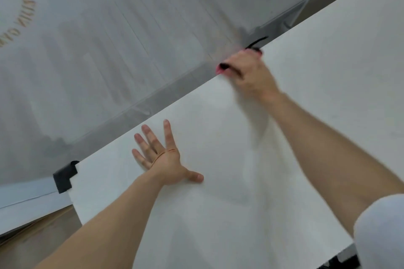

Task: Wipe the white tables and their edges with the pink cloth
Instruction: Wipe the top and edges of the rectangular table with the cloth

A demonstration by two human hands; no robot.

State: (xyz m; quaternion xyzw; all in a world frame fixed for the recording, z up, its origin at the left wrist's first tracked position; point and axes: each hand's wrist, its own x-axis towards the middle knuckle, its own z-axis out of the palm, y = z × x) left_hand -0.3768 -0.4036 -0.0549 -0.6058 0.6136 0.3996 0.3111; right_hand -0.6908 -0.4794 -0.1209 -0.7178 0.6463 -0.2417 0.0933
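A white table [306, 116] fills the lower right of the head view, its far edge running diagonally from lower left to upper right. My right hand [249, 72] grips the pink cloth [219, 69] at that far edge; only small bits of pink show past the fingers, and the hand is blurred. Flat on the tabletop lies my left hand [161, 155], fingers spread, holding nothing.
A frosted glass wall [109, 39] with faint lettering stands just behind the table's far edge. A black corner guard [64, 178] caps the table's left corner. A black cable [256, 42] pokes up near the right hand. A second white surface [24, 201] lies at lower left.
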